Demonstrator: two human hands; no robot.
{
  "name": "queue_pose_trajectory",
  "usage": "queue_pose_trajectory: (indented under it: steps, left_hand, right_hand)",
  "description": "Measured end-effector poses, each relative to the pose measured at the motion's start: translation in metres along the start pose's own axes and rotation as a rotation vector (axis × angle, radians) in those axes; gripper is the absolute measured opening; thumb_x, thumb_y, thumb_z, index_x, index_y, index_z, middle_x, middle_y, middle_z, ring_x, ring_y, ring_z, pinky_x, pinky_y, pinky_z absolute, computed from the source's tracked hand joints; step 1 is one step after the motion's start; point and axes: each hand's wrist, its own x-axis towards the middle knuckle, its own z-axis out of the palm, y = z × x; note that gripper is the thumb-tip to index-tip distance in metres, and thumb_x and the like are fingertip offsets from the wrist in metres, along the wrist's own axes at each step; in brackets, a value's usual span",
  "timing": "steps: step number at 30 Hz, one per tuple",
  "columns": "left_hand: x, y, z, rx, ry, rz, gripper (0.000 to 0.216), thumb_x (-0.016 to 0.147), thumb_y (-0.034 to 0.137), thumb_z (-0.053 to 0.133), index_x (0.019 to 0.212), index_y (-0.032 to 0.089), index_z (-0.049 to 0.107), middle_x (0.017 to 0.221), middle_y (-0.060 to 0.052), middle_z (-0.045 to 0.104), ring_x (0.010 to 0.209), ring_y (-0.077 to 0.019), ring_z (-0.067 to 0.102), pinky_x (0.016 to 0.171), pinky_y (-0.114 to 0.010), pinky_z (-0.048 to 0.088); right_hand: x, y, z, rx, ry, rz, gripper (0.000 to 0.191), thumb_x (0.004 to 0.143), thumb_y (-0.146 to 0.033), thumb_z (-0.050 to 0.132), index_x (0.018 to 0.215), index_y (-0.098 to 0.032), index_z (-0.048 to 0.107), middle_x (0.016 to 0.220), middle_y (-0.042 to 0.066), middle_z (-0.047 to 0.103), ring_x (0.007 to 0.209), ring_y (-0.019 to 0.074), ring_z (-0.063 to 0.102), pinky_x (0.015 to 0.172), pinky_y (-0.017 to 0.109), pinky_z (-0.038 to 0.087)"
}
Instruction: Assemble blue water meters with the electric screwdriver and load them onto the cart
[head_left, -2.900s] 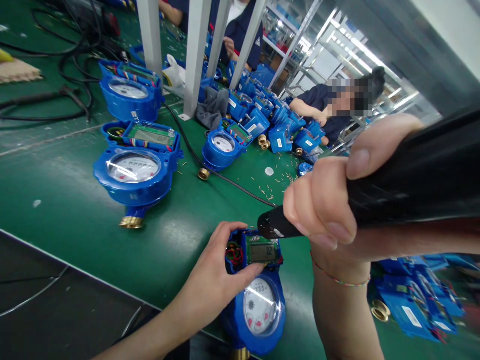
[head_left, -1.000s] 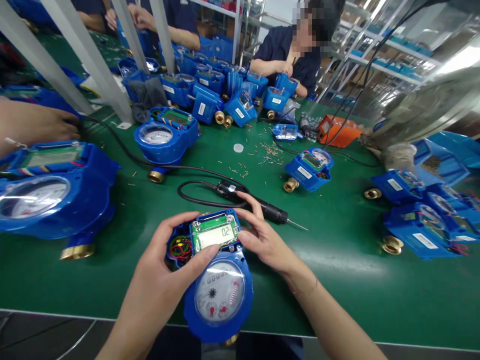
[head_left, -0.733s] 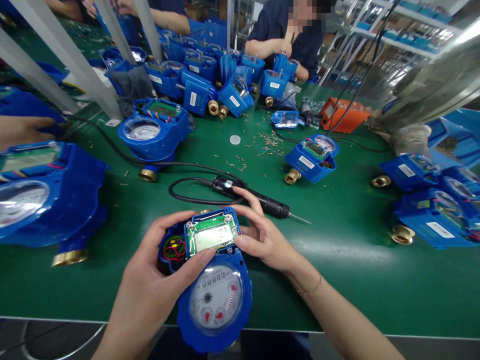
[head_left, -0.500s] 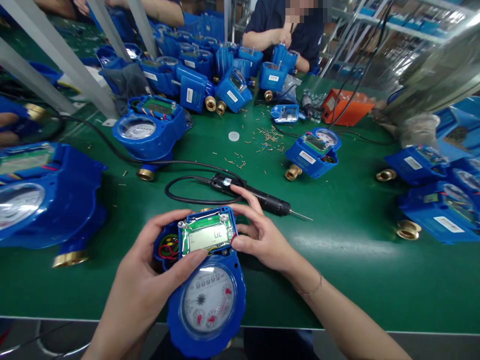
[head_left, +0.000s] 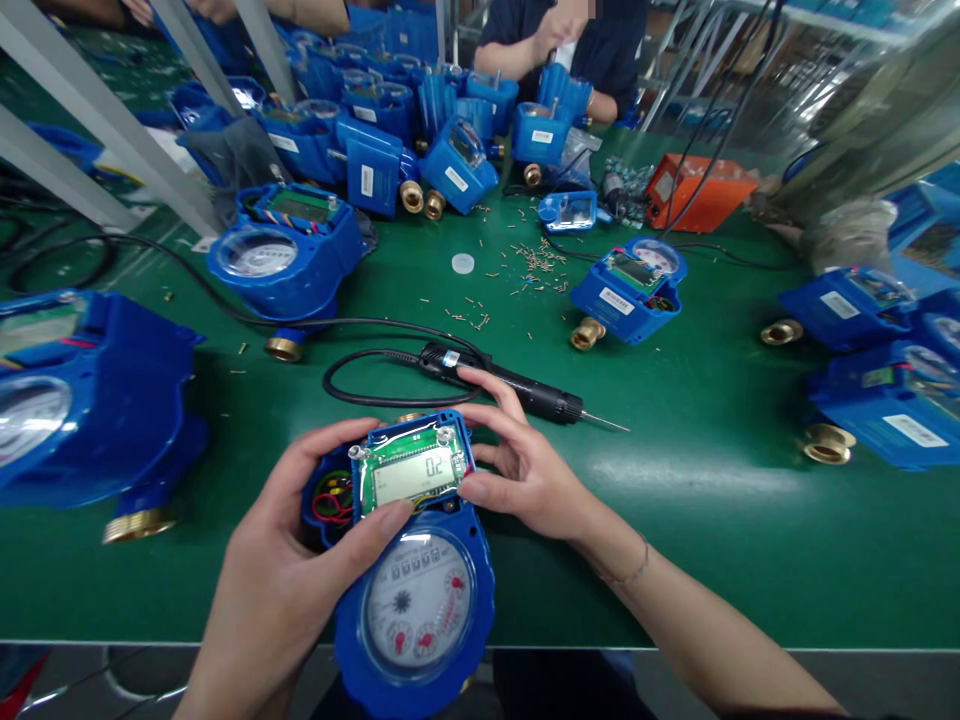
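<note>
Between my hands is a blue water meter, its round dial toward me and its upper housing uncovered, showing a green circuit board and a lit display that reads about 0.2. My left hand wraps the left side, thumb across the lower edge of the board. Red and yellow wires lie in the side compartment by those fingers. My right hand grips the housing's right edge with thumb and fingers, its index finger stretched toward a black electric screwdriver lying just behind the meter.
Small screws lie scattered mid-table near a clear disc. Other open blue meters stand left, right and behind. An orange box sits at the back right. Across the table, a person's hands are raised. Grey posts rise at left.
The display digits have changed to about 0.2. Both hands keep the same hold on the meter. The view has shifted slightly, and a hand at the far left edge is gone from view.
</note>
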Motion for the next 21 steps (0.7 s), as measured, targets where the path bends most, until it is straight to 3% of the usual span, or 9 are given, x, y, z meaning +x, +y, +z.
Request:
queue_pose_trajectory:
  steps: [9, 13, 15, 17, 19, 21]
  left_hand:
    - [0.001, 0.006, 0.000, -0.033, -0.047, -0.031, 0.064, 0.064, 0.047, 0.081, 0.120, 0.028, 0.057, 0.116, 0.000, 0.064, 0.093, -0.0187, 0.064, 0.077, -0.024, 0.054]
    - [-0.001, 0.016, 0.003, -0.120, -0.081, -0.102, 0.063, 0.064, 0.046, 0.081, 0.119, 0.027, 0.057, 0.115, 0.000, 0.064, 0.094, -0.0190, 0.065, 0.075, -0.023, 0.053]
    - [0.000, 0.017, 0.004, -0.159, -0.099, -0.111, 0.064, 0.063, 0.046, 0.081, 0.120, 0.027, 0.056, 0.115, -0.001, 0.065, 0.091, -0.0196, 0.066, 0.072, -0.023, 0.054]
    - [0.001, 0.015, 0.003, -0.196, -0.121, -0.120, 0.067, 0.062, 0.046, 0.082, 0.121, 0.026, 0.056, 0.113, -0.002, 0.066, 0.088, -0.0204, 0.067, 0.069, -0.023, 0.056]
    - [0.003, 0.010, 0.002, -0.230, -0.144, -0.105, 0.068, 0.062, 0.044, 0.082, 0.122, 0.026, 0.056, 0.113, -0.003, 0.066, 0.087, -0.0213, 0.067, 0.069, -0.023, 0.056]
    - [0.004, 0.005, 0.000, -0.247, -0.173, -0.073, 0.065, 0.066, 0.044, 0.080, 0.124, 0.026, 0.055, 0.115, -0.003, 0.066, 0.089, -0.0212, 0.067, 0.071, -0.023, 0.056]
  right_hand:
    - [-0.001, -0.003, 0.000, 0.000, 0.009, -0.019, 0.051, 0.073, -0.025, 0.079, 0.120, -0.032, 0.061, 0.155, 0.000, 0.017, 0.124, 0.0238, 0.048, 0.095, 0.038, 0.053]
    - [-0.001, -0.012, -0.004, -0.127, 0.048, 0.012, 0.044, 0.074, -0.033, 0.077, 0.116, -0.029, 0.064, 0.157, 0.002, 0.014, 0.117, 0.0220, 0.054, 0.091, 0.038, 0.054]
    - [-0.007, -0.024, -0.005, -0.256, 0.154, 0.003, 0.037, 0.079, -0.036, 0.072, 0.114, -0.027, 0.065, 0.156, 0.004, 0.019, 0.110, 0.0198, 0.057, 0.089, 0.038, 0.054]
    - [-0.023, -0.040, 0.001, -0.406, 0.377, -0.084, 0.026, 0.085, -0.036, 0.066, 0.109, -0.026, 0.067, 0.144, 0.007, 0.039, 0.105, 0.0177, 0.058, 0.089, 0.036, 0.051]
    - [-0.049, -0.055, 0.013, -0.446, 0.574, -0.205, 0.016, 0.091, -0.035, 0.058, 0.102, -0.028, 0.068, 0.112, 0.005, 0.060, 0.097, 0.0152, 0.059, 0.085, 0.034, 0.050]
    - [-0.083, -0.067, 0.031, -0.322, 0.556, -0.245, 0.020, 0.093, -0.046, 0.050, 0.100, -0.036, 0.065, 0.076, 0.000, 0.060, 0.075, 0.0133, 0.059, 0.069, 0.030, 0.051]
